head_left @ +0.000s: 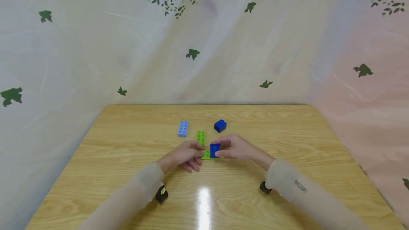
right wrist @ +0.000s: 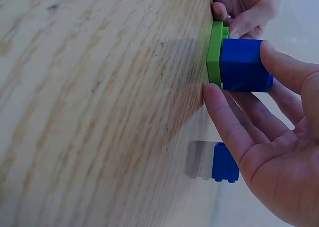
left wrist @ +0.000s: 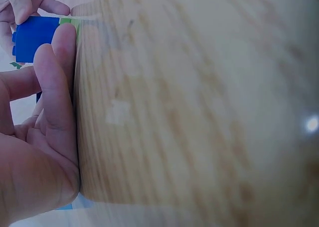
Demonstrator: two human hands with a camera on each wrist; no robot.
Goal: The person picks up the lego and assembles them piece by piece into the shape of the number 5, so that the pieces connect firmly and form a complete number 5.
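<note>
Two pale fabric sleeves cross one wooden table. Mid-frame, our left hand grips a lime-green studded plastic plate; our right hand holds a dark blue plastic brick on its right end. Uneven pressure could tilt that brick. We count two lime-green sections, any join hidden; one light blue plastic brick; two dark blue bricks, the loose brick above centre-right.
</note>
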